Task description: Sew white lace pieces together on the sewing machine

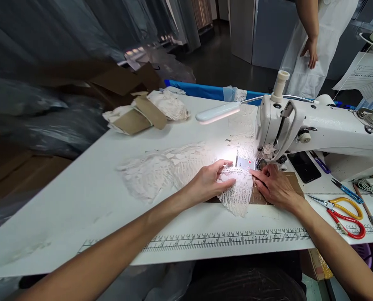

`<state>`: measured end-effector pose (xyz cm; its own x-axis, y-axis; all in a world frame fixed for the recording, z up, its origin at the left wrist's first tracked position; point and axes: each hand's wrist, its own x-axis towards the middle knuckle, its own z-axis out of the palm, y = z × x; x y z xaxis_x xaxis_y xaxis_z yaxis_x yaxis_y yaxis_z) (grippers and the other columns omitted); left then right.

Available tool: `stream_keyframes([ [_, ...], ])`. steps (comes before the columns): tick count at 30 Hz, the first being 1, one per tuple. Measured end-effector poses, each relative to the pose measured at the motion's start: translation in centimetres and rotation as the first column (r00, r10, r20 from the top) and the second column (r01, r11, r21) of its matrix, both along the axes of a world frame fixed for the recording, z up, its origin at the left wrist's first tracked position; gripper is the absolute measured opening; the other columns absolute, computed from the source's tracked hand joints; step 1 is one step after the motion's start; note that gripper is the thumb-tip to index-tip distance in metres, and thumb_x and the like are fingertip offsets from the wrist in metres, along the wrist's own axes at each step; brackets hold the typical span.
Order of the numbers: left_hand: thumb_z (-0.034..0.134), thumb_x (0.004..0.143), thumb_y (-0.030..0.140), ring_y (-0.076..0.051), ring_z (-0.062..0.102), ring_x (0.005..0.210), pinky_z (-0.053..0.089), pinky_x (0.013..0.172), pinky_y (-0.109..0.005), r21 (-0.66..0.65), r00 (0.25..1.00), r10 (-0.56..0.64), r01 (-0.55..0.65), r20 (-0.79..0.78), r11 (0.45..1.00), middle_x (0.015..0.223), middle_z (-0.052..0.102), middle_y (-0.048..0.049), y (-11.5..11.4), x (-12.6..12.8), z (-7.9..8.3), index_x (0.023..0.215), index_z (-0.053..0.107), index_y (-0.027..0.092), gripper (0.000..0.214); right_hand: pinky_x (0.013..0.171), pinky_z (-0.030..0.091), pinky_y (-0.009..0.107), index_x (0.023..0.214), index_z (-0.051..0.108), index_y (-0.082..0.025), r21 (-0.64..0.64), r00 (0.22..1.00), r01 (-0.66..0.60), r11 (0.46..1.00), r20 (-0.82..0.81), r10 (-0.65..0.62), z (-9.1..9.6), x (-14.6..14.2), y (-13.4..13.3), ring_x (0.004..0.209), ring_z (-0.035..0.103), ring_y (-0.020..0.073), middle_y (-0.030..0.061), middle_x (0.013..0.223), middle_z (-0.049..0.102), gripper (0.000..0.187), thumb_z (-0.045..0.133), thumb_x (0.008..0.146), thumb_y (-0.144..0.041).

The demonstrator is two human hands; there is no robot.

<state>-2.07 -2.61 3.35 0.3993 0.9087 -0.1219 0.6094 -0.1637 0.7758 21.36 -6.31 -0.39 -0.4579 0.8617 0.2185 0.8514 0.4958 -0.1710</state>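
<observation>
On the table [89, 188], the machine [340, 133] stands toward the right edge. Near the front edge lies the lace [237, 195]: the left hand [208, 180], thumb and fingers apart, seemingly flattens it; the right hand [276, 187], grip unclear, touches its side, perhaps steadying it.

The left hand [210, 180] lies on pale lace [239, 192] by the sewing machine [333, 133]. The right hand [276, 186] touches the lace's edge.
</observation>
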Motion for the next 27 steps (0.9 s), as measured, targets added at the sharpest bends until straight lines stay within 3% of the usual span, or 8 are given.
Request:
stream_keyframes([
  [8,0.062,0.075,0.047,-0.016,0.050,0.060,0.037,0.055,-0.026,0.017,1.000,-0.005,0.005,0.008,1.000,0.064,0.047,0.0058,0.2,-0.3,-0.5,0.117,0.059,0.014,0.053,0.084,0.046,0.039,0.121,0.068,-0.028,-0.072,0.971,-0.140,0.987,-0.208,0.123,0.3,1.1,-1.0,0.092,0.055,0.0201,0.0078,0.101,0.057,0.031,0.048,0.098,-0.025],
  [14,0.064,0.073,0.046,-0.015,0.043,0.056,0.035,0.055,-0.026,0.019,1.000,-0.011,0.011,0.001,1.000,0.060,0.039,0.0080,0.3,-0.4,-0.8,0.120,0.059,0.013,0.058,0.084,0.047,0.040,0.117,0.071,-0.027,-0.108,0.967,-0.121,0.987,-0.237,0.093,0.2,0.9,-0.9,0.091,0.056,0.0202,0.0079,0.100,0.058,0.030,0.052,0.094,-0.021],
  [20,0.063,0.073,0.048,-0.015,0.043,0.057,0.034,0.055,-0.026,0.012,1.000,-0.007,0.007,-0.015,1.000,0.061,0.038,0.0072,0.1,-0.3,-0.5,0.121,0.059,0.013,0.059,0.084,0.050,0.035,0.118,0.070,-0.024,-0.143,0.919,-0.132,0.981,-0.388,0.068,0.9,1.3,-1.0,0.090,0.059,0.0169,0.0072,0.102,0.061,0.035,0.047,0.092,-0.016],
  [27,0.063,0.075,0.045,-0.015,0.044,0.057,0.035,0.056,-0.026,0.001,1.000,0.000,0.000,-0.022,1.000,0.063,0.039,0.0070,0.1,-0.3,-0.2,0.120,0.060,0.015,0.055,0.089,0.047,0.042,0.119,0.071,-0.030,-0.114,0.959,-0.195,0.974,-0.232,0.165,0.7,1.0,-1.6,0.095,0.057,0.0202,0.0070,0.103,0.061,0.037,0.054,0.088,-0.016],
])
